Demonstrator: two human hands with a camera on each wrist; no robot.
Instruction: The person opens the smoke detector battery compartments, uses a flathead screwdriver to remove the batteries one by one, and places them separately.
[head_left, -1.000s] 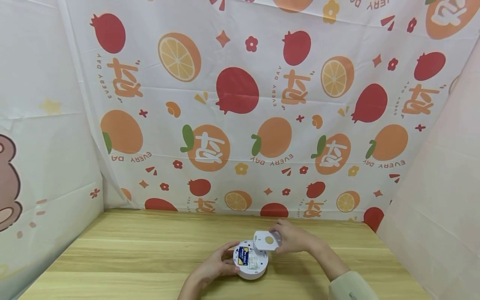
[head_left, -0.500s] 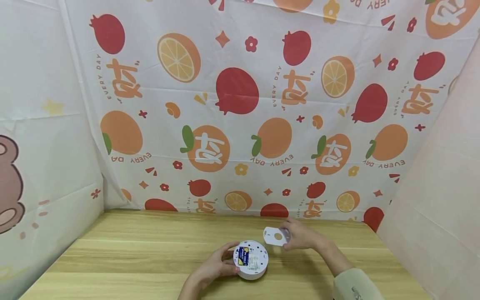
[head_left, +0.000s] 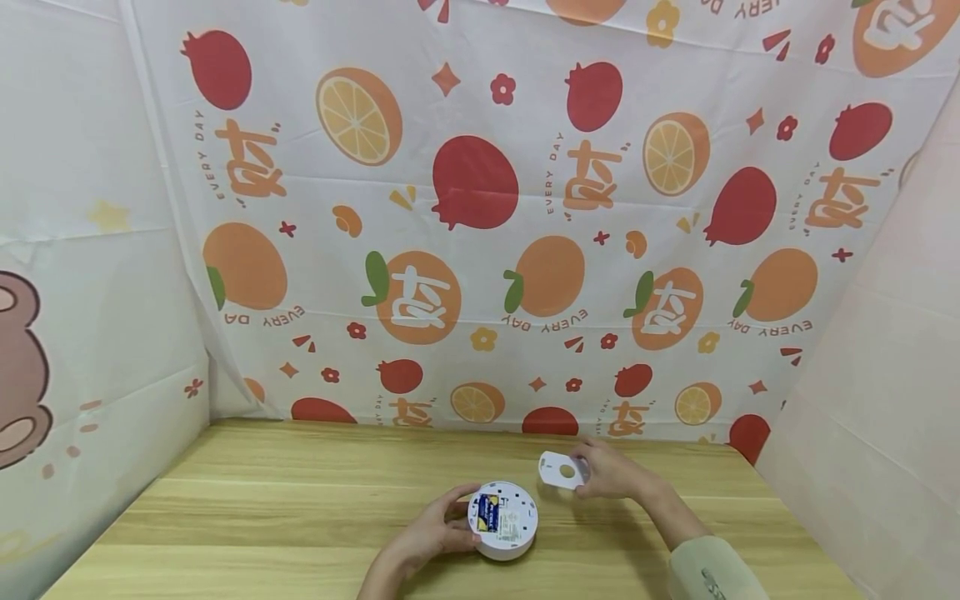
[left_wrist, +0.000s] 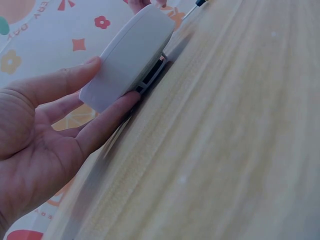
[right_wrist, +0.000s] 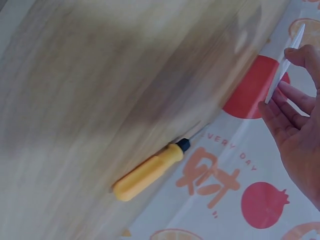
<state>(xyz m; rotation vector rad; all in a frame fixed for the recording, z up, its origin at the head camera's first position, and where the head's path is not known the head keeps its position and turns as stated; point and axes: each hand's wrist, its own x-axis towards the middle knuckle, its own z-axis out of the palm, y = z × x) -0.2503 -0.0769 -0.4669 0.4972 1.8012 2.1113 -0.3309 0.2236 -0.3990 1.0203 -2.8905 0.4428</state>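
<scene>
The left hand (head_left: pixel 431 531) curls round a disc (head_left: pixel 517 508); the right hand (head_left: pixel 609 472) pinches a plate (head_left: pixel 552 470) nearer the bench (head_left: pixel 247 508)'s far edge.

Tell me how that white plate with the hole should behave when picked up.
The plate is probably stiff: the right hand grips one end, and the free part looks straight in the right wrist view. It is likely light for its size, being thin with a hole through it. Its smooth-looking face may be somewhat slippery.
</scene>
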